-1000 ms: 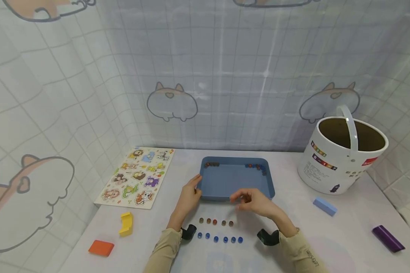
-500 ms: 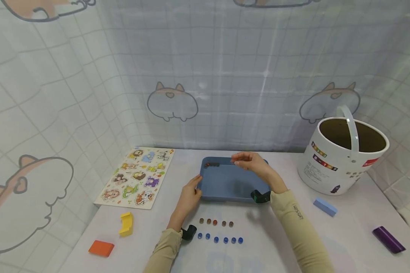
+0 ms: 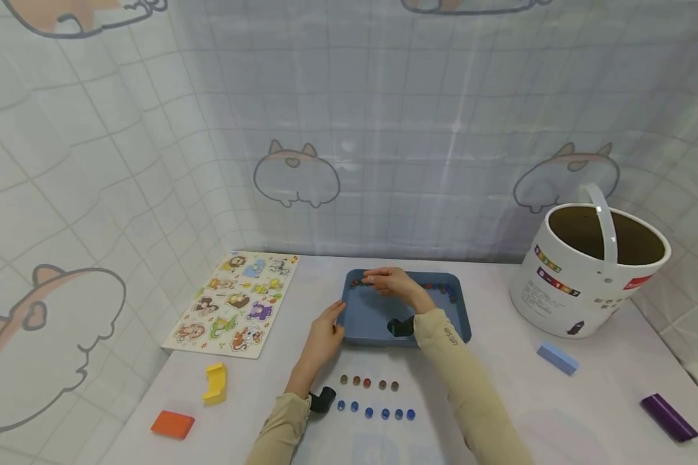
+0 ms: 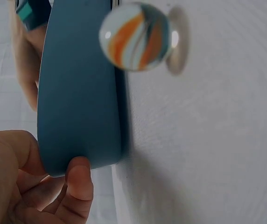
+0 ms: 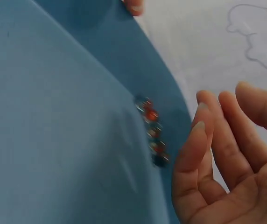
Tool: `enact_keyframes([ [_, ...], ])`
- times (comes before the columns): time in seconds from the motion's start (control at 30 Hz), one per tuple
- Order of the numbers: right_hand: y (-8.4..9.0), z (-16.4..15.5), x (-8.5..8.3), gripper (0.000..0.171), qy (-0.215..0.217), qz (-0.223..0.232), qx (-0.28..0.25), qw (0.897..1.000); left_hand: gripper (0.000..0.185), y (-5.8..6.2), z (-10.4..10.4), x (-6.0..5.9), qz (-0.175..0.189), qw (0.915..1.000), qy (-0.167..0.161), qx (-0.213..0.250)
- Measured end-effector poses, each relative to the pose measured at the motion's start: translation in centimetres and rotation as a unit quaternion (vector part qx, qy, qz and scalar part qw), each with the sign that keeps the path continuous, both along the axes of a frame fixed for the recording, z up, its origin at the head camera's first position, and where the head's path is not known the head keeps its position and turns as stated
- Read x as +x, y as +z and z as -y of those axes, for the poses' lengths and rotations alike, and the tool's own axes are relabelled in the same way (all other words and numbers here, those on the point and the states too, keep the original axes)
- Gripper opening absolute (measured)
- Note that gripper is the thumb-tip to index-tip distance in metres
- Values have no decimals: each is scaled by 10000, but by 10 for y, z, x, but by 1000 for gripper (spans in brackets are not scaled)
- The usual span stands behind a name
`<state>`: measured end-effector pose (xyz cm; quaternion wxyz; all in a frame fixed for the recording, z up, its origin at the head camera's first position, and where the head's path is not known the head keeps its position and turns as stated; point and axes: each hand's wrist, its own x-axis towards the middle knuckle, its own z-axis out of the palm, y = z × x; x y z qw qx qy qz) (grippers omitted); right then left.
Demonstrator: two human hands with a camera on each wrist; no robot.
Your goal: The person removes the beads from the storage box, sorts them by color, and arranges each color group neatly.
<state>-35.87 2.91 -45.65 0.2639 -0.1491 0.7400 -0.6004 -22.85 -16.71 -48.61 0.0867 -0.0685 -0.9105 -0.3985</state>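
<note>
A blue tray (image 3: 407, 316) lies mid-table. My left hand (image 3: 333, 318) grips its near left corner, thumb (image 4: 80, 184) on the outer wall (image 4: 77, 93). My right hand (image 3: 372, 279) reaches over the tray to its far left corner, beside a short line of red marbles (image 3: 355, 282). In the right wrist view its fingers (image 5: 203, 140) are relaxed and hold nothing, just right of those marbles (image 5: 152, 133). Blue marbles (image 3: 442, 289) sit in the far right corner. In front of the tray lie a row of reddish marbles (image 3: 369, 384) and a row of blue ones (image 3: 375, 412). An orange-striped marble (image 4: 136, 36) lies by the tray wall.
A white bucket (image 3: 593, 278) with a handle stands at the right. An animal puzzle board (image 3: 235, 300) lies at the left. Loose blocks lie around: yellow (image 3: 215, 382), orange (image 3: 172, 423), light blue (image 3: 556, 358), purple (image 3: 669, 418). A curtain closes off the back.
My right hand has gone from the tray's near edge across the tray to its far left corner. The left hand has kept its hold on the tray corner.
</note>
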Motion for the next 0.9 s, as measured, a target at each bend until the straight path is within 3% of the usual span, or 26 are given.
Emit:
enact_keyframes([
  [0.33,-13,34,-1,39,-1112,664,28,9916,52,-1,-1,0,-139,9999,51,-50],
  [0.53,-19,47,-1,37,-1504,858,-233,9846,53,-1,-3,2,-360,9993,-13,-124],
  [0.7,-20,60,3,32,-1794,573,56,9821,53,0,-2,3,-408,9991,28,-133],
  [0.9,-16,70,10,26,-1730,138,603,9830,54,0,-2,3,-409,9991,-37,-79],
])
